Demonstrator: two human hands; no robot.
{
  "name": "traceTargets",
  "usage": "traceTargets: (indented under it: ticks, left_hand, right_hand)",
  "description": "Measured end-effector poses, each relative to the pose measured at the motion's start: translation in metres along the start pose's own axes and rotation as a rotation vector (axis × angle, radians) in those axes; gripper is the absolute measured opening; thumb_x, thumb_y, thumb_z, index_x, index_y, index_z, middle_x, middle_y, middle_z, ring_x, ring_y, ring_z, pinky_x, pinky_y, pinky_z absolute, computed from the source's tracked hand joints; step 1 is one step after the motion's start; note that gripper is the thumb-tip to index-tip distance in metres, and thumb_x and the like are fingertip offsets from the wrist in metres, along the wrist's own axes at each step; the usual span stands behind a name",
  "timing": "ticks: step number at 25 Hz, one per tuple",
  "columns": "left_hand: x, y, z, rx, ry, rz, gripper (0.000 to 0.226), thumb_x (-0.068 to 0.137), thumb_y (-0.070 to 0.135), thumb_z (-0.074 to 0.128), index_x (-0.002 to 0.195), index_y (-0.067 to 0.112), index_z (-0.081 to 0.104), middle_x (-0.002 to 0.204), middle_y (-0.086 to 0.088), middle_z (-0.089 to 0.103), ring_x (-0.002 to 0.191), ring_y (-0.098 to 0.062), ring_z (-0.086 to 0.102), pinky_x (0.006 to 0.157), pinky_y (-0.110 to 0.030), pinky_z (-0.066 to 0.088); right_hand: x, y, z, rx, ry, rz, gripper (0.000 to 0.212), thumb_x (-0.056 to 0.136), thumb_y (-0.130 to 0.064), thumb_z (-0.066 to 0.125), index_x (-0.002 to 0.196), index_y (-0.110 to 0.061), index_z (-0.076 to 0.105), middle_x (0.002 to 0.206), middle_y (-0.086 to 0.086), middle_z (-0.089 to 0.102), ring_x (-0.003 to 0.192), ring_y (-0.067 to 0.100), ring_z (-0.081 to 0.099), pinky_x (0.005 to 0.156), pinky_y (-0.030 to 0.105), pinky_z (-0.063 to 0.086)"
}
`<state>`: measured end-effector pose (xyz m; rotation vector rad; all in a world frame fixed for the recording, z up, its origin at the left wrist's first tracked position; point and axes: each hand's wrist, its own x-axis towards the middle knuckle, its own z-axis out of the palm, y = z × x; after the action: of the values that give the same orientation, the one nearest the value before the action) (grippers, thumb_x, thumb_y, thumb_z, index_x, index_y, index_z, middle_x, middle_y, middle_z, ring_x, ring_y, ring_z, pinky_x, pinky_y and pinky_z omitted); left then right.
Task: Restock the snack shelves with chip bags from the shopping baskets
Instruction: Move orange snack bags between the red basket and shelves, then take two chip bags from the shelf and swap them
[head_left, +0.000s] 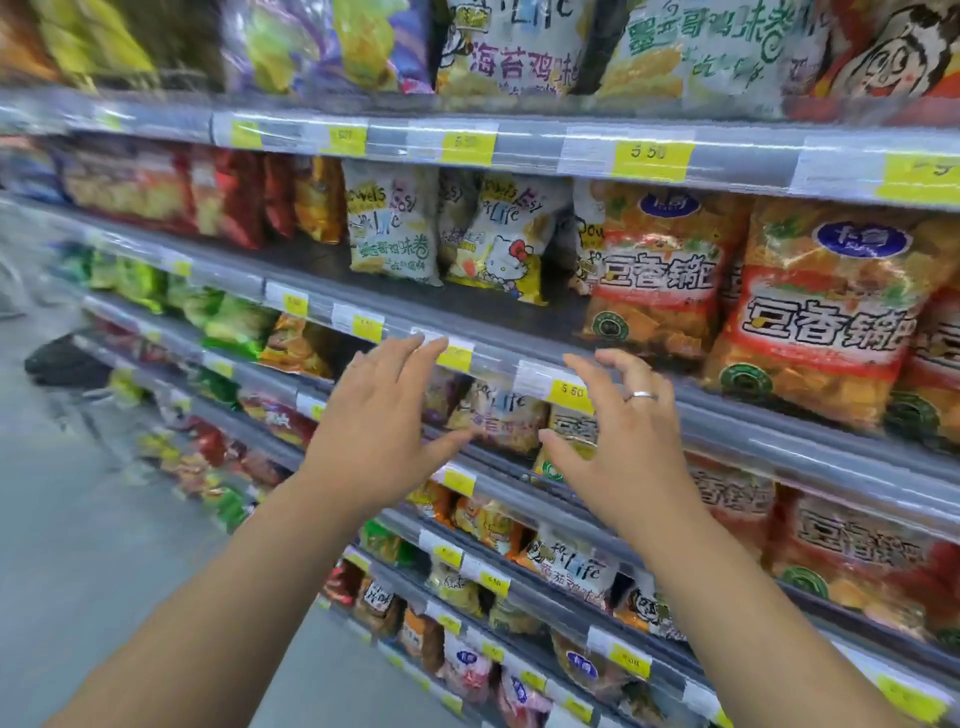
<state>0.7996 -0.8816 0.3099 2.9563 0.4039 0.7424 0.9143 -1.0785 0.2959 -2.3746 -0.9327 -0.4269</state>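
Note:
My left hand (379, 421) and my right hand (618, 436) are both held out in front of the snack shelves, fingers spread, with nothing in either. They hover at the front rail (498, 358) of the middle shelf. On that shelf stand a white chip bag with green lettering (389, 228), a white bag with a cartoon cat (506, 244) and orange bags (654, 270) to the right. A bare stretch of shelf board (467, 306) lies just behind my hands. No shopping basket can be made out clearly.
Shelves of snack bags run from top to bottom, with yellow price tags (652, 156) along the rails. The grey aisle floor (78, 493) lies to the left. A dark blurred object (62, 364) sits on the floor far left.

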Motion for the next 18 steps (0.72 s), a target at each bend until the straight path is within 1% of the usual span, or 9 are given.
traceTargets:
  ticks: [2,3,6,8,10,12,15,18]
  left_hand:
    - [-0.029,-0.025,-0.016,0.041,0.007,-0.099,0.090,0.082,0.061,0.062,0.152,0.021,0.024,0.156,-0.002,0.029,0.145,-0.022,0.023,0.119,-0.043,0.020]
    - [-0.046,-0.037,-0.025,0.076,0.021,-0.142,0.089,0.082,0.062,0.062,0.152,0.020,0.026,0.155,-0.003,0.031,0.144,-0.023,0.026,0.119,-0.043,0.021]
    - [-0.108,-0.084,-0.052,0.168,0.080,-0.290,0.085,0.076,0.060,0.064,0.144,0.013,0.043,0.143,-0.012,0.047,0.132,-0.032,0.043,0.110,-0.050,0.034]
    - [-0.153,-0.117,-0.067,0.226,0.084,-0.381,0.084,0.071,0.056,0.067,0.139,0.011,0.048,0.136,-0.014,0.053,0.123,-0.036,0.051,0.103,-0.052,0.041]
    - [-0.198,-0.149,-0.083,0.278,0.080,-0.458,0.081,0.070,0.056,0.064,0.137,0.012,0.048,0.132,-0.013,0.056,0.116,-0.036,0.056,0.098,-0.051,0.045]
    - [-0.246,-0.184,-0.100,0.337,0.091,-0.540,0.078,0.072,0.054,0.068,0.135,0.013,0.046,0.130,-0.013,0.057,0.114,-0.036,0.057,0.097,-0.052,0.046]
    - [-0.316,-0.237,-0.126,0.391,0.093,-0.671,0.081,0.070,0.045,0.078,0.136,0.011,0.047,0.131,-0.014,0.056,0.116,-0.039,0.056,0.101,-0.056,0.044]
    - [-0.381,-0.276,-0.150,0.425,0.066,-0.793,0.082,0.073,0.048,0.074,0.139,0.012,0.042,0.135,-0.013,0.052,0.121,-0.038,0.051,0.105,-0.056,0.039]
  right_hand:
    - [0.004,-0.030,0.019,0.029,-0.068,-0.076,0.068,0.086,-0.049,0.063,0.145,-0.034,0.036,0.149,-0.001,0.026,0.135,0.027,0.021,0.113,0.048,0.028]
    - [0.004,-0.048,0.030,0.034,-0.100,-0.114,0.068,0.085,-0.051,0.063,0.146,-0.034,0.035,0.150,0.000,0.027,0.135,0.028,0.023,0.112,0.047,0.028]
    - [-0.002,-0.113,0.066,0.065,-0.181,-0.245,0.070,0.085,-0.052,0.063,0.146,-0.031,0.037,0.150,0.004,0.030,0.132,0.033,0.028,0.110,0.047,0.028]
    - [-0.012,-0.160,0.091,0.096,-0.230,-0.327,0.069,0.084,-0.051,0.063,0.145,-0.030,0.039,0.149,0.006,0.033,0.131,0.035,0.030,0.109,0.049,0.030]
    - [-0.025,-0.209,0.116,0.132,-0.266,-0.404,0.070,0.083,-0.051,0.064,0.145,-0.030,0.039,0.148,0.005,0.034,0.131,0.033,0.030,0.108,0.048,0.031]
    - [-0.044,-0.266,0.143,0.163,-0.306,-0.474,0.070,0.082,-0.051,0.065,0.145,-0.031,0.040,0.148,0.005,0.034,0.132,0.032,0.030,0.108,0.046,0.030]
    - [-0.074,-0.356,0.183,0.202,-0.359,-0.575,0.073,0.080,-0.051,0.067,0.145,-0.030,0.041,0.147,0.005,0.038,0.131,0.032,0.032,0.109,0.047,0.030]
    - [-0.105,-0.430,0.217,0.255,-0.401,-0.670,0.074,0.077,-0.048,0.071,0.143,-0.027,0.044,0.145,0.007,0.040,0.131,0.035,0.034,0.108,0.048,0.031]
